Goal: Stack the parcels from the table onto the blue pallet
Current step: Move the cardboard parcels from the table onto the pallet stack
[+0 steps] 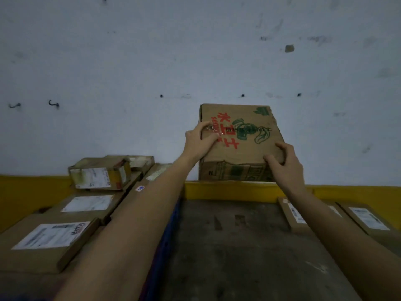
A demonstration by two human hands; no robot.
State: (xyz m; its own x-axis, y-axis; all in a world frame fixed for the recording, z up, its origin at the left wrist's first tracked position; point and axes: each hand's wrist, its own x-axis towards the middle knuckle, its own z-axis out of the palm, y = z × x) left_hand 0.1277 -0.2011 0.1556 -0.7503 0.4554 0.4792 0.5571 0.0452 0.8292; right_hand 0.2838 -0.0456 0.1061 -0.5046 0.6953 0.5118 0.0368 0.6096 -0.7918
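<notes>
A big brown cardboard box (243, 135) with red characters and green print stands on a yellow ledge (227, 190) against the wall. My left hand (200, 139) grips its upper left edge, fingers curled over the top face. My right hand (285, 162) grips the near right corner, fingers bent onto the top. A strip of the blue pallet (168, 235) shows beside my left forearm. Flat labelled parcels (54, 237) lie to the left of it, with a small taped box (99, 173) on top at the back.
A dark, worn flat surface (238, 246) stretches between my arms. Two flat labelled parcels (368, 218) lie at the right, partly under my right forearm. The pale scuffed wall (152, 61) rises behind, with a yellow band (26, 192) along its base.
</notes>
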